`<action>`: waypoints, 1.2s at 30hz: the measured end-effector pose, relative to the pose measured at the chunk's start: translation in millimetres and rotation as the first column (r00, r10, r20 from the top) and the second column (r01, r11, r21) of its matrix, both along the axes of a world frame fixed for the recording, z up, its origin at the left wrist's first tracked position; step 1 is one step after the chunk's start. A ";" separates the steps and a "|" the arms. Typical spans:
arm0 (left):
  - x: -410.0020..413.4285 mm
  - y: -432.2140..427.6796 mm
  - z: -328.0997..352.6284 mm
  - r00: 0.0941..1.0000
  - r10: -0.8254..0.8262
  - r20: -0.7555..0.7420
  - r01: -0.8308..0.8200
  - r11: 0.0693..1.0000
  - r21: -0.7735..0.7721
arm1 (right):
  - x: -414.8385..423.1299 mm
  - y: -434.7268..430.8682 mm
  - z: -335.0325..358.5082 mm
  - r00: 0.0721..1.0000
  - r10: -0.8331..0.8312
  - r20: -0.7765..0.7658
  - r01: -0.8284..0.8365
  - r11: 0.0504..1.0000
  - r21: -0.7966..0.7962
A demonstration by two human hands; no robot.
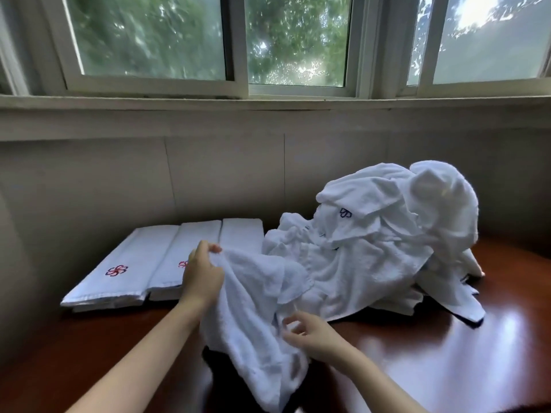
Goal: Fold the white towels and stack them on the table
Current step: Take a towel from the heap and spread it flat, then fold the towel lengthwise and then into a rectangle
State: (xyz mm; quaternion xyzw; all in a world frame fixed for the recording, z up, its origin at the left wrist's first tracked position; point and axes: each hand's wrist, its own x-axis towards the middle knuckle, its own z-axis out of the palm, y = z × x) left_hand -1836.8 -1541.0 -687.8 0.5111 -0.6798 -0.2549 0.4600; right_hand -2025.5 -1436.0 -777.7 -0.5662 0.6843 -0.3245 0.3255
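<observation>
Pinching the white towel [253,308], left hand [202,275] above right hand [310,332].

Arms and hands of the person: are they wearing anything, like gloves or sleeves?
No gloves. The left hand and the right hand are bare, and both forearms are bare down to the picture's bottom edge, so no sleeve shows. No ring, watch or bracelet shows on the wrists or on the fingers in view.
</observation>
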 end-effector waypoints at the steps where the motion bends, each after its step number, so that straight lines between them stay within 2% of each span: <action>1: 0.6 -3.8 -3.5 0.992 0.120 0.051 -0.117 0.992 -0.042 | 3.1 -0.8 -2.7 0.999 0.046 -0.002 -0.046 0.999 0.003; 3: -0.4 -8.6 -9.4 0.965 0.236 0.117 -0.217 0.964 -0.154 | 6.0 -3.3 -5.2 0.993 0.116 -0.026 -0.116 0.993 -0.008; 4: -2.9 -9.6 -11.9 0.965 0.226 0.131 -0.194 0.956 -0.222 | 6.4 -5.6 -6.1 0.989 0.137 -0.053 -0.138 0.990 -0.021; 6: -11.4 -8.7 -17.6 0.980 0.076 0.186 -0.026 0.966 -0.258 | 7.0 -12.5 -7.5 0.978 0.136 -0.161 -0.146 0.988 -0.053; 8: -20.1 -4.2 -28.7 0.933 -0.148 0.327 0.180 0.981 -0.069 | 8.7 -19.8 -9.9 0.940 0.111 -0.323 -0.149 0.984 -0.097; 10: -23.7 -1.7 -49.5 0.788 -0.305 0.534 0.237 0.952 0.194 | 10.3 -25.8 -17.7 0.861 0.068 -0.504 -0.151 0.980 -0.127; 11: -23.5 -0.4 -61.6 0.698 -0.333 0.634 0.216 0.942 0.256 | 10.5 -26.9 -21.8 0.821 0.044 -0.569 -0.148 0.979 -0.139; 13: -19.2 3.6 -81.6 0.585 -0.290 0.757 0.140 0.956 0.258 | 8.9 -27.7 -27.4 0.774 -0.002 -0.633 -0.149 0.971 -0.185; 14: -15.8 4.5 -87.3 0.578 -0.247 0.778 0.096 0.967 0.236 | 7.7 -27.7 -28.5 0.754 -0.019 -0.657 -0.151 0.968 -0.202; 16: -9.2 3.7 -91.6 0.622 -0.171 0.764 0.039 0.981 0.189 | 5.3 -28.5 -29.9 0.698 -0.037 -0.715 -0.147 0.970 -0.193; 19: 1.0 -2.2 -86.3 0.771 -0.082 0.631 -0.008 0.990 0.139 | 0.2 -26.3 -28.1 0.656 -0.067 -0.752 -0.079 0.985 -0.156; 21: 11.5 -5.9 -76.1 0.905 0.004 0.425 -0.068 0.988 0.136 | -3.3 -24.7 -25.9 0.651 -0.128 -0.749 -0.005 0.985 -0.173; 23: 27.5 -9.1 -62.2 0.973 0.171 0.155 -0.191 0.974 0.121 | -3.3 -19.8 -15.1 0.648 -0.256 -0.718 0.103 0.963 -0.250; 24: 38.7 -11.5 -54.1 0.959 0.285 -0.009 -0.281 0.951 0.127 | -4.5 -18.5 -9.6 0.644 -0.349 -0.681 0.147 0.930 -0.337; 25: 52.1 -12.9 -46.0 0.900 0.398 -0.181 -0.376 0.916 0.143 | -6.1 -16.7 -5.7 0.649 -0.411 -0.640 0.176 0.900 -0.400; 27: 84.5 -11.8 -30.4 0.696 0.550 -0.462 -0.525 0.828 0.195 | -10.9 -11.0 -2.8 0.677 -0.515 -0.525 0.222 0.823 -0.522; 28: 101.5 -10.3 -24.3 0.601 0.585 -0.545 -0.572 0.791 0.218 | -12.9 -7.9 -1.8 0.705 -0.510 -0.493 0.238 0.824 -0.514; 30: 125.3 -2.3 -14.7 0.473 0.634 -0.612 -0.646 0.722 0.249 | -12.0 -2.7 3.6 0.704 -0.553 -0.445 0.275 0.791 -0.546; 32: 136.5 9.2 -10.8 0.405 0.675 -0.617 -0.697 0.664 0.269 | -5.6 3.2 10.2 0.703 -0.595 -0.391 0.293 0.742 -0.603; 34: 143.9 18.4 -12.0 0.406 0.707 -0.579 -0.691 0.652 0.312 | 1.7 10.1 16.4 0.718 -0.600 -0.352 0.249 0.694 -0.675; 36: 150.3 24.8 -12.4 0.464 0.724 -0.511 -0.622 0.677 0.394 | -0.1 12.9 20.0 0.777 -0.532 -0.338 0.163 0.688 -0.707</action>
